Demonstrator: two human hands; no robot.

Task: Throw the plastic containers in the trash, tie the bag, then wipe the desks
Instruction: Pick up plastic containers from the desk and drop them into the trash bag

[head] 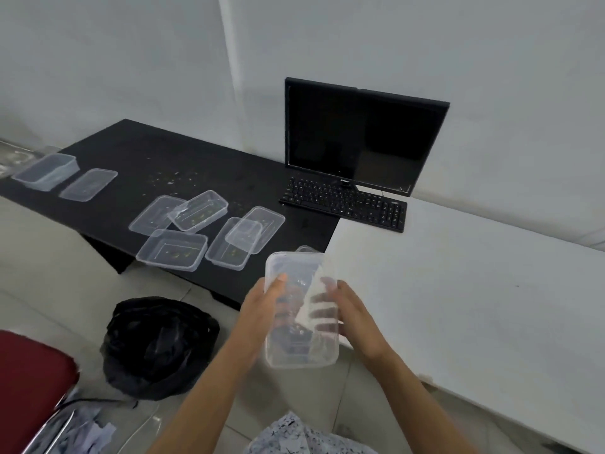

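- Nearest, well in front of the black desk (196, 152): patterned cloth (294, 434) at the bottom edge, with a red chair seat (29, 371) off to the left.
- In front of the black desk's near right corner, up over the floor (49, 257): held container (301, 348), clear plastic, tipped on end, long side running toward the desk.
- Left hand (258, 309) gripping that container's left side, thumb over the rim.
- Right hand (357, 322) gripping its right side, fingers curled behind and showing through the clear wall.
- On the floor just in front of the black desk, left of the hands: black trash bag (157, 345), slumped, mouth open.
- Butted against the black desk's right end: white desk (474, 290).
- Along the black desk's front edge: cluster of clear containers (173, 249), several overlapping, a few with greenish scraps inside, one hanging partly over the edge.
- At the black desk's far left end: two more clear containers (45, 172), side by side.
- Mid black desk, behind the cluster: scattered crumbs (170, 178).
- At the black desk's back right corner: black keyboard (343, 204) straddling the join with the white desk, and behind it a dark monitor (363, 136) close to the wall (131, 60).
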